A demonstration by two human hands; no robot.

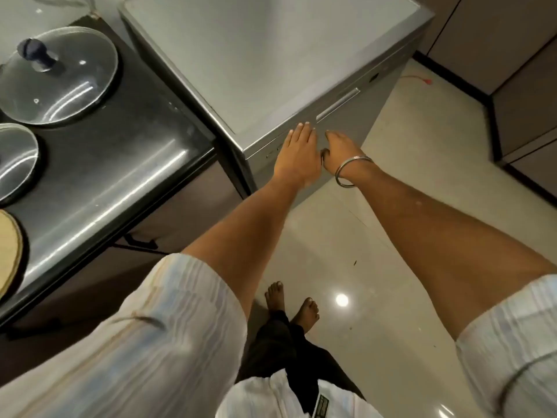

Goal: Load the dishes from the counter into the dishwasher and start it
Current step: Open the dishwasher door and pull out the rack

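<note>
Far left, dishes wait on the dark glossy counter: a round glass lid with a dark knob and a second steel-rimmed lid below it. The grey steel dishwasher stands just right of them, door closed. My left hand lies flat, fingers straight, on its front top edge. My right hand, steel bangle at the wrist, curls at the door top; actual grip I cannot tell. I'd hook the recessed bar handle and pull down evenly.

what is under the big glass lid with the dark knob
The round glass lid with the dark knob rests on the dark countertop. Reflections on the glass hide whatever sits beneath it, so I cannot tell if a pan is there.
</note>
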